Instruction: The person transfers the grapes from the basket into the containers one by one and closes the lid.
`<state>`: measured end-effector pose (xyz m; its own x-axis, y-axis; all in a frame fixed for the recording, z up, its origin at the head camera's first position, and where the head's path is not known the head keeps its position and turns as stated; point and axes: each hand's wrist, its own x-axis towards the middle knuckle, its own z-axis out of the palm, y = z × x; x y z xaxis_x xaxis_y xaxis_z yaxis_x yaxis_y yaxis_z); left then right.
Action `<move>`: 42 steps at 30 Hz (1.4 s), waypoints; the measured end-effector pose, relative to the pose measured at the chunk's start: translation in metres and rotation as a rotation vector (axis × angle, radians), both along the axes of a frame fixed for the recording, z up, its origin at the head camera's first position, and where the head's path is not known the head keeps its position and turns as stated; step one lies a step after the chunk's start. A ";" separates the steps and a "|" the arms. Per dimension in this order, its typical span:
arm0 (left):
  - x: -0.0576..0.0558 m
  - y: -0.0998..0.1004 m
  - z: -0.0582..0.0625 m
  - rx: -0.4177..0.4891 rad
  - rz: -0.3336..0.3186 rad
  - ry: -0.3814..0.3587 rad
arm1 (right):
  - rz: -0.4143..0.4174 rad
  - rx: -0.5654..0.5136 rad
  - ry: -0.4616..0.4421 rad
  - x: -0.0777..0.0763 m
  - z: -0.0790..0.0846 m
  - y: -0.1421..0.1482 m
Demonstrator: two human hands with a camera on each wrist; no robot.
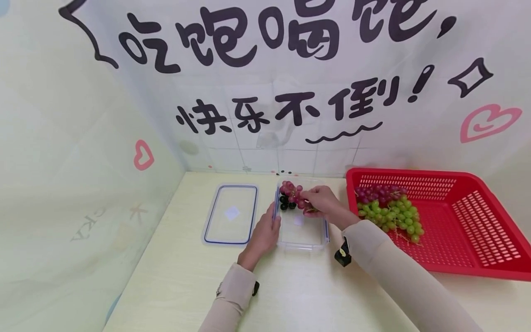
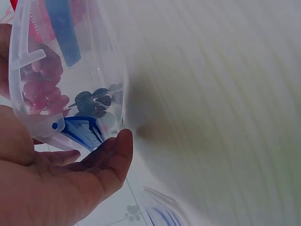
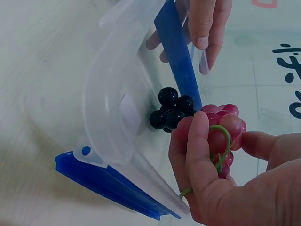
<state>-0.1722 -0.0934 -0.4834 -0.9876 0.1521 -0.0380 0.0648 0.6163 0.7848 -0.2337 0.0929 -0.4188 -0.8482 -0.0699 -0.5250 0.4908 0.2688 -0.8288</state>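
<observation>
A bunch of red grapes [image 1: 292, 191] with a green stem [image 3: 225, 136] hangs from my right hand [image 1: 321, 200], pinched between thumb and fingers over the clear plastic container [image 1: 300, 245]. Inside that container, a small bunch of black grapes [image 3: 171, 110] lies at the far left, just beside the red ones. My left hand [image 1: 265, 228] holds the container's left wall, by a blue side latch [image 2: 84, 132] that hangs folded down. Another blue latch [image 3: 108, 186] juts outward on the container's right side.
A clear lid with a blue seal [image 1: 231, 214] lies flat left of the container. At the right stands a red basket [image 1: 452, 244] with green grapes [image 1: 394, 216] and more red grapes [image 1: 379, 193]. Behind the table hangs a printed white sheet [image 1: 249, 157].
</observation>
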 end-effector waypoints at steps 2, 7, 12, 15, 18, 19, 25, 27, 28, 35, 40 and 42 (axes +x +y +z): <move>0.000 0.000 0.000 0.000 0.000 0.000 | 0.005 0.006 0.001 0.000 0.000 -0.001; 0.000 -0.001 0.001 -0.005 -0.001 0.009 | 0.055 0.022 -0.013 0.000 0.000 -0.001; 0.000 -0.002 0.000 -0.011 0.006 0.008 | 0.096 -0.013 -0.047 0.000 0.003 -0.001; 0.001 -0.002 -0.001 -0.016 0.006 0.009 | 0.116 -0.025 -0.065 0.000 0.004 0.001; 0.001 -0.003 -0.001 -0.014 0.006 0.017 | 0.137 -0.011 -0.074 -0.001 0.005 0.002; 0.001 -0.002 -0.001 -0.014 0.007 0.016 | 0.156 0.001 -0.073 -0.001 0.005 0.003; 0.000 -0.001 -0.002 -0.017 0.018 -0.007 | 0.245 0.054 -0.067 -0.001 0.007 0.006; 0.000 -0.001 -0.001 -0.017 0.018 -0.007 | 0.254 0.048 -0.060 -0.001 0.007 0.007; 0.000 -0.001 -0.001 -0.017 0.017 -0.005 | 0.256 0.043 -0.058 -0.001 0.008 0.008; 0.000 0.000 -0.003 -0.020 0.008 0.029 | 0.265 0.046 -0.030 -0.003 0.008 0.013; -0.001 0.000 -0.004 -0.027 0.004 0.040 | 0.269 0.036 0.004 -0.003 0.009 0.019; -0.001 0.001 -0.004 -0.029 0.003 0.038 | 0.268 0.029 0.012 -0.004 0.011 0.023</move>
<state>-0.1733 -0.0927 -0.4872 -0.9888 0.1490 -0.0045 0.0929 0.6393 0.7633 -0.2373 0.1162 -0.4081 -0.8077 -0.2780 -0.5199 0.3891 0.4110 -0.8244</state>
